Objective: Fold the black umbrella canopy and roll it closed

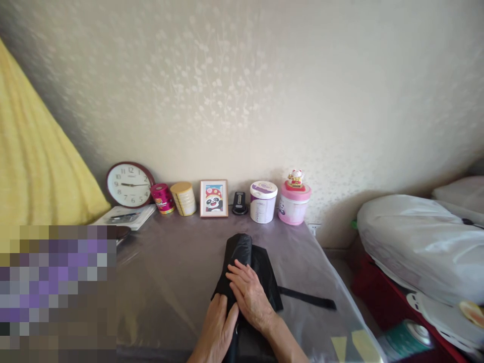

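Note:
A black umbrella [242,247], its loose cloth folded in, lies on the table with its top toward the wall. My left hand [219,322] grips its lower part, fingers curled and partly hidden in the cloth. Across the middle of the cloth rests my right hand [250,295], palm down with its fingers stretched out. A black strap [308,297] runs out to the right from the cloth and lies flat. The umbrella's lower end is mostly hidden by my hands and wrists.
Along the wall stand a clock [128,185], a magenta can [162,198], a yellow-lidded container [183,199], a framed panda picture [214,198], a black device [239,202], a white tub [263,202] and a pink tub [294,205]. The plastic-covered table [166,287] ends at right.

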A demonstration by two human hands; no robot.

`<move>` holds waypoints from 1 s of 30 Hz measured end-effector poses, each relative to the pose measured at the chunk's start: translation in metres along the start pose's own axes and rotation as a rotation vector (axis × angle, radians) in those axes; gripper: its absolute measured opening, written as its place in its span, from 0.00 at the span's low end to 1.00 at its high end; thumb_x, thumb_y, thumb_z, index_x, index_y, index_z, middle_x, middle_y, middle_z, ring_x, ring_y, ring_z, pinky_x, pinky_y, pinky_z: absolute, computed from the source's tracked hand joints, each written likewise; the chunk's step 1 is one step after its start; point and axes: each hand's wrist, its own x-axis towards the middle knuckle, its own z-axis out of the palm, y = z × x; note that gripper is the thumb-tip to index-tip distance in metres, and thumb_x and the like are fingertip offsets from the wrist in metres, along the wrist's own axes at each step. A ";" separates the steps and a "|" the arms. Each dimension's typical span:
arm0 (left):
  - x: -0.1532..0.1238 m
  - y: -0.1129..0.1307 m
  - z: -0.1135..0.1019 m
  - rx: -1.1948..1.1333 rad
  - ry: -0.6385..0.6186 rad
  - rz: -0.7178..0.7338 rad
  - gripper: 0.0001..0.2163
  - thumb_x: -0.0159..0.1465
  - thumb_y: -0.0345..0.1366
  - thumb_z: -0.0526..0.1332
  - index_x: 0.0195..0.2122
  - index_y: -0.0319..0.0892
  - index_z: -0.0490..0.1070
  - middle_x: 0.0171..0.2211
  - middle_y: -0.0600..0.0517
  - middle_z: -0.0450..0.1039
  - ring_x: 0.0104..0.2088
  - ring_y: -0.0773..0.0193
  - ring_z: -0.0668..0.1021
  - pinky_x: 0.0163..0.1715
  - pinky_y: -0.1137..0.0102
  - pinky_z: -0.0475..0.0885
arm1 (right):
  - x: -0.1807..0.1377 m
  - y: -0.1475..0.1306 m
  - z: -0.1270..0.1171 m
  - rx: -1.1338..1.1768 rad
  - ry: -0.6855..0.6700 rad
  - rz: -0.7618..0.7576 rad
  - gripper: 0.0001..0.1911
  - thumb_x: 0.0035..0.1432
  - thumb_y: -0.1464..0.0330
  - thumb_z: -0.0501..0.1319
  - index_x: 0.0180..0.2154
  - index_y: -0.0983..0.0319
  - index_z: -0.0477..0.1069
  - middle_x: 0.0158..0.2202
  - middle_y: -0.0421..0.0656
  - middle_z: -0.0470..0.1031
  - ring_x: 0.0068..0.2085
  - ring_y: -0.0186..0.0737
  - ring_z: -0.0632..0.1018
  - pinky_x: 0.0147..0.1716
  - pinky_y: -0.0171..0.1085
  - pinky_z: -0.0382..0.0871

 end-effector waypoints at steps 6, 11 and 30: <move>-0.001 0.005 -0.035 -0.072 -0.064 -0.033 0.14 0.62 0.42 0.50 0.44 0.46 0.69 0.45 0.48 0.74 0.49 0.57 0.74 0.48 0.63 0.70 | -0.012 -0.021 -0.004 -0.014 -0.078 -0.059 0.15 0.62 0.71 0.53 0.50 0.60 0.68 0.52 0.42 0.71 0.59 0.39 0.63 0.61 0.47 0.50; 0.023 0.030 -0.062 0.034 0.137 -0.040 0.13 0.62 0.45 0.49 0.33 0.44 0.68 0.33 0.50 0.75 0.36 0.60 0.77 0.37 0.65 0.73 | -0.019 -0.025 0.009 -0.024 -0.064 -0.125 0.14 0.60 0.70 0.57 0.49 0.59 0.68 0.47 0.40 0.74 0.57 0.36 0.65 0.62 0.42 0.47; 0.146 0.034 -0.014 0.314 -0.289 0.402 0.16 0.67 0.39 0.47 0.52 0.51 0.66 0.58 0.55 0.63 0.61 0.62 0.59 0.60 0.57 0.51 | -0.022 -0.021 0.022 0.016 -0.032 -0.141 0.12 0.61 0.72 0.54 0.44 0.58 0.71 0.42 0.40 0.76 0.52 0.35 0.69 0.61 0.40 0.49</move>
